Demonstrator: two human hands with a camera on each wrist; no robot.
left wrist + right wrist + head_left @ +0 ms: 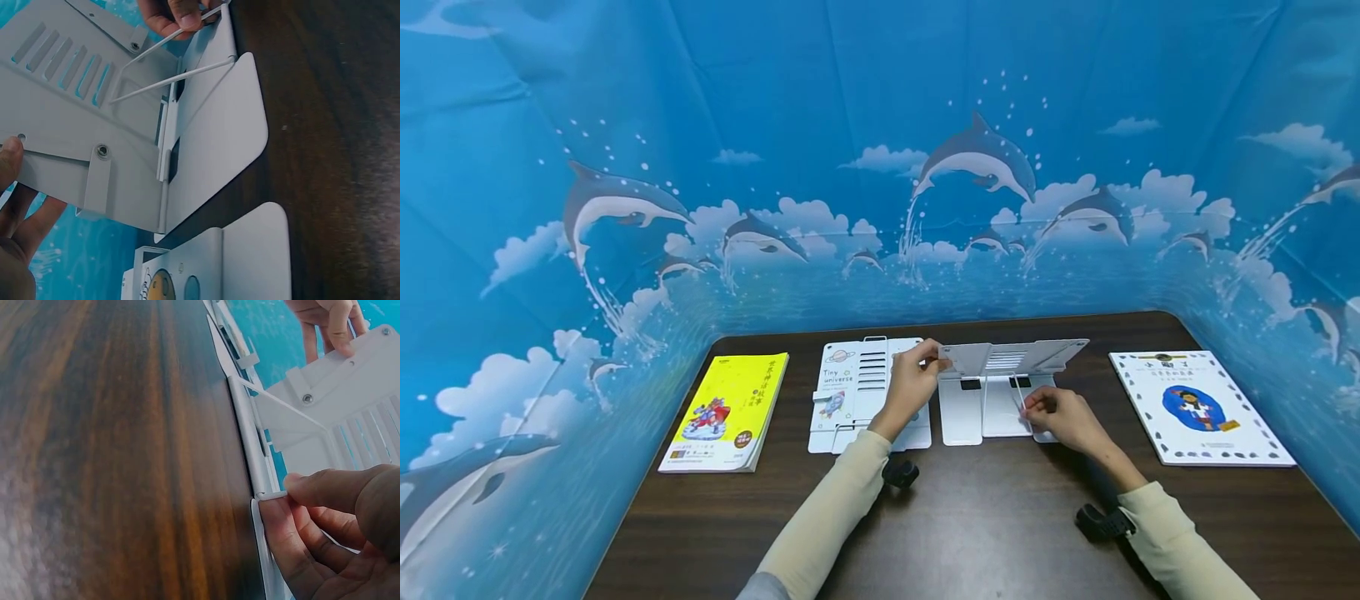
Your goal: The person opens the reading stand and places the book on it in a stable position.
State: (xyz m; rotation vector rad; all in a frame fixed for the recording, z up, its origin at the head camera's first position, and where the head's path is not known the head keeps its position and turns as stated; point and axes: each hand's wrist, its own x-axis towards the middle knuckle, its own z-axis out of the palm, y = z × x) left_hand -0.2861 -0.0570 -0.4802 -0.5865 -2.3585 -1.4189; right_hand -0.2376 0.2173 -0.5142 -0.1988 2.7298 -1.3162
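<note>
A white metal book stand (961, 417) stands half unfolded on the table, its slotted back panel (56, 106) raised at an angle above the base. With thumb and fingers, my left hand (913, 385) grips the panel's left edge. My right hand (1069, 418) pinches the wire support leg (172, 80) near its bent end, low at the front of the base. In the right wrist view, the right thumb and forefinger close on the wire right at the base plate's edge. Beside it on the left lies a second white stand (842, 379), folded flat, printed "Tiny universe".
A yellow book (737, 400) lies at the table's left, and a white book (1157, 433) with a blue circle lies at the right. The dark wooden table (985, 525) ends at a blue dolphin-print curtain (820, 167) behind and on both sides.
</note>
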